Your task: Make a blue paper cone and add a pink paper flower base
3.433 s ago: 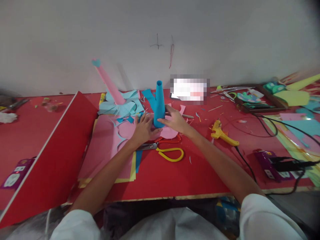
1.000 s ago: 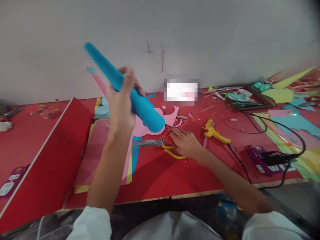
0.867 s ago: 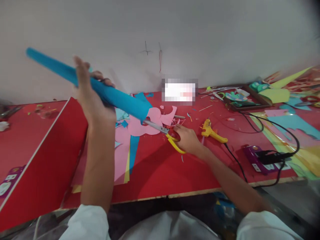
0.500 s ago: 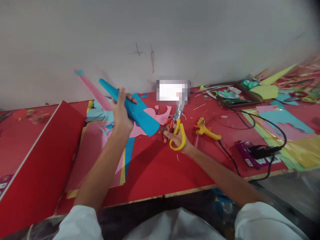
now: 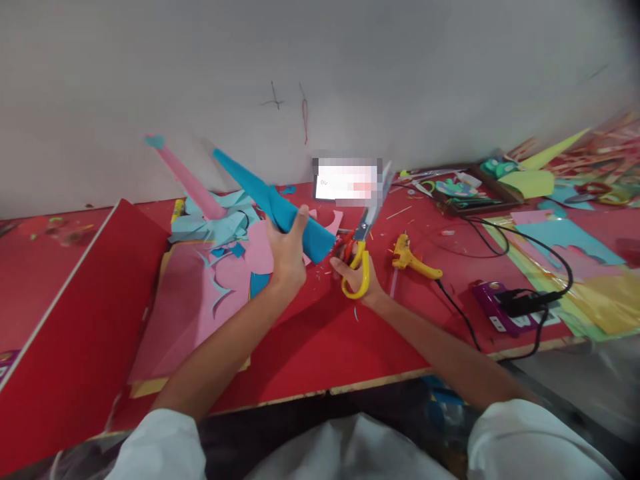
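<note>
My left hand point(image 5: 289, 250) is wrapped round a rolled blue paper cone point(image 5: 250, 185), its narrow tip pointing up and left and its wide end to the right. Close beside that wide end, my right hand point(image 5: 357, 272) grips scissors point(image 5: 364, 263) with yellow and red handles, blades pointing up and away. The blades are blurred and do not touch the cone. Behind my left hand lie cut pink paper pieces point(image 5: 260, 247) and light blue scraps point(image 5: 213, 230). A pink paper cone point(image 5: 193, 183) with a blue tip stands tilted among them.
A yellow glue gun point(image 5: 413, 259) lies right of the scissors, its cord near a purple power box point(image 5: 500, 307). A dark tray point(image 5: 500, 193) of craft bits, a lit screen point(image 5: 345, 183) and paper sheets point(image 5: 575, 240) sit further off. A red board point(image 5: 75, 320) stands upright at left.
My left hand has moved right with the blue cone and turned, bringing its wide end nearer the scissors. The scissors' blades have swung to the right.
</note>
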The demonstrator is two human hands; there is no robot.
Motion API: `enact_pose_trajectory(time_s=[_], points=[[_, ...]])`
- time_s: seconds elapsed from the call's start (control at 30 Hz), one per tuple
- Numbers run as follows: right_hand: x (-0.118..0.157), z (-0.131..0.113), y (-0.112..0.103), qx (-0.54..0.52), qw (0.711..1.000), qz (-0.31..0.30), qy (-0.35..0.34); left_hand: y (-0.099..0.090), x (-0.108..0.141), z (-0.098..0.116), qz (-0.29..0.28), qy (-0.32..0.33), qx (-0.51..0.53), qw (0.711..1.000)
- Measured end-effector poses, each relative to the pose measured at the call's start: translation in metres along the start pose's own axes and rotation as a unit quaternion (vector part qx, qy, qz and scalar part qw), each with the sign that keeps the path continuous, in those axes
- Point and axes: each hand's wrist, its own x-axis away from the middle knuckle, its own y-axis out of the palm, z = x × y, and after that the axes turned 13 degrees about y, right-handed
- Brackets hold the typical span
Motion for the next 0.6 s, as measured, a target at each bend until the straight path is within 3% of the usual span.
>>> enact_pose_trajectory(time_s=[0.13,0.2,0.4,0.6], points=[[0.004,0.002,0.001,-0.043,0.989,-0.137,0.041,-0.022,-0.046,0.025,0.039,0.060,0.066,0.995],[0.007,0.001,0.003,-0.044,0.982,-0.174,0.053,-0.033,-0.065,0.039,0.053,0.080,0.098,0.991],[0.029,-0.009,0.007,0.097,0.980,-0.170,0.024,-0.061,-0.089,0.056,0.012,0.086,0.124,0.989],[0.046,-0.009,0.008,0.182,0.960,-0.206,0.049,-0.069,-0.094,0.061,-0.019,0.106,0.163,0.981]])
